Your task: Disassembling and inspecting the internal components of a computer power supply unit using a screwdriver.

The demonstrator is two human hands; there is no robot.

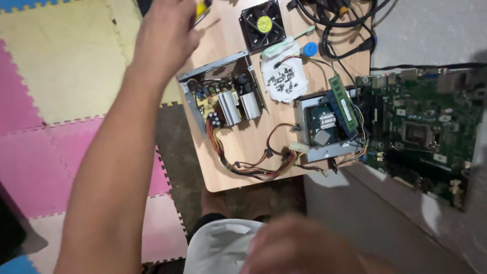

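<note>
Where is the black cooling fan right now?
In the head view, the black cooling fan lies at the top edge of the wooden board, just above the opened power supply and the white cloth with screws.

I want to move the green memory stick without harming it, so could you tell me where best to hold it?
Grip the memory stick by its two long bare edges, near the middle, coming from above. It lies tilted across the metal drive cage, so its edges look free; avoid the chips on its flat face.
</note>
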